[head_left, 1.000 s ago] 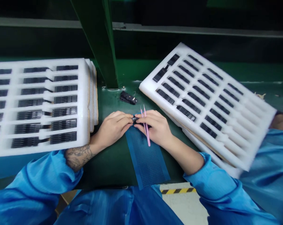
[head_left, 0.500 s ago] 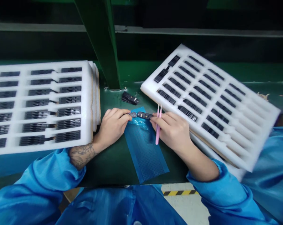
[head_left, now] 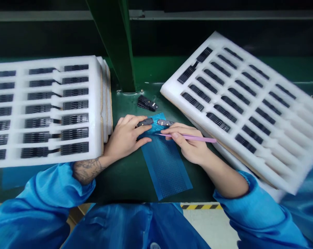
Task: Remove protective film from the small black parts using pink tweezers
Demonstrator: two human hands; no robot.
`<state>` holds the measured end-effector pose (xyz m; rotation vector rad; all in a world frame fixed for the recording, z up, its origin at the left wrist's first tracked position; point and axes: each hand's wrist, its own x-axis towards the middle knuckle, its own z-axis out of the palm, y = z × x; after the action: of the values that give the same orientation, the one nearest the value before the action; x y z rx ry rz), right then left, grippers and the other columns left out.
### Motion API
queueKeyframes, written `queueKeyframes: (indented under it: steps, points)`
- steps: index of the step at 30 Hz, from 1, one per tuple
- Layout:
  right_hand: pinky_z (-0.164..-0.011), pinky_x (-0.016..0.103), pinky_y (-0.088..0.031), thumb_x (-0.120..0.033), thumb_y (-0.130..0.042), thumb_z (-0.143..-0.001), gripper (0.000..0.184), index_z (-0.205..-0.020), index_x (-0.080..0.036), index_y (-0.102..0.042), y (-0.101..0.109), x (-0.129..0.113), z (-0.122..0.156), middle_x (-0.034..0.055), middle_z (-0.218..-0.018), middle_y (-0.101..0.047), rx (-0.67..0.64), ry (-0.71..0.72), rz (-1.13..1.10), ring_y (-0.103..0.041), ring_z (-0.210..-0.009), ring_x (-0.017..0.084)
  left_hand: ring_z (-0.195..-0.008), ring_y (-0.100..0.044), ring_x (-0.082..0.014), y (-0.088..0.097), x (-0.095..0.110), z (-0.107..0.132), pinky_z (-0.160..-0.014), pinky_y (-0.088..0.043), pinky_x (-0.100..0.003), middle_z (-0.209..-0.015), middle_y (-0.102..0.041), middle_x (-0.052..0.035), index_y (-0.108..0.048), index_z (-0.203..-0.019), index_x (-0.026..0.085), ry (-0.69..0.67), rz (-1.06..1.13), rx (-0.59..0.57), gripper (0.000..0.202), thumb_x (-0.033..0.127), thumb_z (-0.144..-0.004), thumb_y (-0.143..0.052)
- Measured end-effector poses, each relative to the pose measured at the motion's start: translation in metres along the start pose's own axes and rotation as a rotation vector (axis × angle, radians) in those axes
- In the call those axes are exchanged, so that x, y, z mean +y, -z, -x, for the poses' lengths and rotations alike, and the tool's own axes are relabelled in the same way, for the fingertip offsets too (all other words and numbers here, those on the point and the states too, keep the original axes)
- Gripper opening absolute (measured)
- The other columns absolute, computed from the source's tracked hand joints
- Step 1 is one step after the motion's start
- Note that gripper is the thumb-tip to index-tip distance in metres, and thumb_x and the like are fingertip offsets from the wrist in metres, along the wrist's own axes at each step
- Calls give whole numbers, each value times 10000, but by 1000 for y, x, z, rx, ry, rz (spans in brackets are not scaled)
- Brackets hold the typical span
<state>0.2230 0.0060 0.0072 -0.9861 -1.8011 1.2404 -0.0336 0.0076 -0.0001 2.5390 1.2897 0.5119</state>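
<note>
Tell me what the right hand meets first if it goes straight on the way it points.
Probably the small black part on the blue mesh sheet, just past the right hand's fingertips; depth is unclear, so they may already touch.

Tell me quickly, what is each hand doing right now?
Left hand: fingers on a small black rectangular part, grip unclear.
Right hand: closed, holding slim pink tweezers.

Green-painted bench (head_left: pixel 122 183), glossy surface. Green steel upright (head_left: pixel 112 41) rising from the bench's back edge on a small base plate. Grey horizontal rail (head_left: pixel 198 14) across the back, dark recessed panel (head_left: pixel 55 38) just below. Past the front edge, pale floor (head_left: pixel 211 230) with yellow-black hazard tape (head_left: pixel 200 206). Lighting even, bright.
</note>
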Motion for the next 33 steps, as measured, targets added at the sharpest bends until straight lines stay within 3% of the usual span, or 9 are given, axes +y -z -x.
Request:
queueKeyframes:
  steps: [6,12,16,21,25,28,33]
  points:
    - [-728,309,-580,-335,-572,-1008,259,-941,-210,-789,6,-1,-4,39,-853,-763,-90,-148,-127,-717,-773,166,-1118,-561,-315,2,1,1,-835,-460,-462,-1330,-639,-94,-724,-1197,239,0,-115,16,395,510,-914,-667]
    - [-675,294,-598,-445,-614,-974,310,-911,-190,-780,11,-7,-5,44,-762,-757,-142,-290,-203,-723,-710,174,-1141,-545,-320,-1,5,3,-887,-477,-474,-1327,-630,-125,-714,-1208,201,-57,-72,-8,477,555,-890,-672]
    - [-678,291,-592,-452,-627,-966,299,-917,-193,-767,2,-2,-3,39,-777,-751,-119,-275,-301,-721,-723,171,-1121,-563,-298,-4,8,5,-904,-497,-458,-1306,-641,-125,-725,-1177,196,-130,25,-20,506,600,-881,-655]
    - [-717,262,-566,-359,-578,-1004,276,-891,-178,-752,1,-2,-2,46,-810,-737,-217,-251,-163,-703,-760,148,-1132,-573,-280,-3,6,7,-951,-505,-462,-1313,-642,-116,-741,-1140,191,-96,61,-12,401,510,-904,-682]
    - [-691,255,-592,-347,-712,-921,163,-930,-189,-750,-1,-4,-2,43,-832,-766,-109,-293,-239,-728,-738,149,-1080,-573,-251,-4,5,6,-912,-525,-428,-1263,-669,-97,-764,-1071,192,-113,62,18,296,434,-934,-662]
    - [-724,299,-635,-333,-845,-794,260,-1016,-215,-775,-5,-1,-2,50,-904,-804,-1,-335,-321,-768,-770,184,-1049,-571,-241,-6,5,5,-887,-537,-413,-1239,-683,-89,-773,-1038,193,-129,65,41,273,420,-927,-668]
    - [-757,323,-628,-272,-877,-750,161,-897,-242,-820,-7,2,-2,37,-866,-804,85,-154,-163,-764,-811,202,-1022,-569,-232,-8,4,4,-851,-554,-385,-1205,-700,-85,-777,-1022,179,-167,48,83,244,376,-923,-675]
